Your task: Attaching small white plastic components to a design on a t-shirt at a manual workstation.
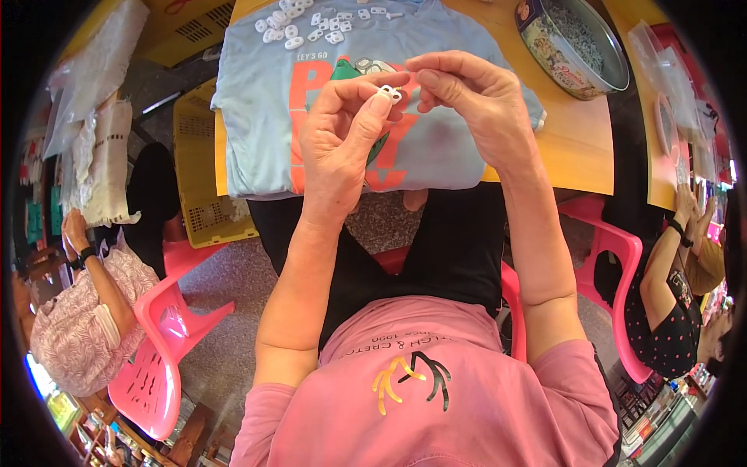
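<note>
Sitting on a pink plastic chair in my pink shirt, I hold both hands up close together over the near edge of the worktop. My left hand pinches a small white plastic clip between thumb and forefinger, and the fingertips of my right hand meet it from the other side, so both hands are clamped on that one piece. Under them lies a light blue T-shirt with an orange print, spread flat. At its far end sits a loose heap of white plastic clips. Farther right stands an open round tin. A yellow crate sits left of the worktop.
</note>
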A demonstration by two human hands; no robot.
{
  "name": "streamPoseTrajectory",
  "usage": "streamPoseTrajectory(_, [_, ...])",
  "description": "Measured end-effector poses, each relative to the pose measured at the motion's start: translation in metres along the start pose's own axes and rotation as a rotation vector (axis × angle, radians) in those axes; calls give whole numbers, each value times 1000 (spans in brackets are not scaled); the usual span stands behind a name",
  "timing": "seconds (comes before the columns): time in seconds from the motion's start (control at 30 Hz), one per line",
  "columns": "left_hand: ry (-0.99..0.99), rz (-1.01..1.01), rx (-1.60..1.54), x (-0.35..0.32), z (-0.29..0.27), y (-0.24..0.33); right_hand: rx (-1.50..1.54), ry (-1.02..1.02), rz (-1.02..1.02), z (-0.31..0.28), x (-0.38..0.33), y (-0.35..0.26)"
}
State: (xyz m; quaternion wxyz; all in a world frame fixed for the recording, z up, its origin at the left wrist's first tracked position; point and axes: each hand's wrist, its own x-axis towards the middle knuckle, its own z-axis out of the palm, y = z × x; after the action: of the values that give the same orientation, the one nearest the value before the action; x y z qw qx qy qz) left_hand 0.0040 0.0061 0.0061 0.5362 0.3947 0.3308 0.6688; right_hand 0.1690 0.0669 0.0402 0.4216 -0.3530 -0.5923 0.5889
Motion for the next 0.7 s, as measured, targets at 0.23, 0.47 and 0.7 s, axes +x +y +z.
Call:
streamPoseTrajectory(0.23, [14,-49,-4,0,2,5,29,47,145,-7,-3,-3])
streamPoseTrajectory(0.47, [22,-54,15,1,3,3,-82,81,141,-12,5,-1])
streamPoseTrajectory(0.7, [40,-57,-36,1,7,6,70,41,121,-7,-1,-8])
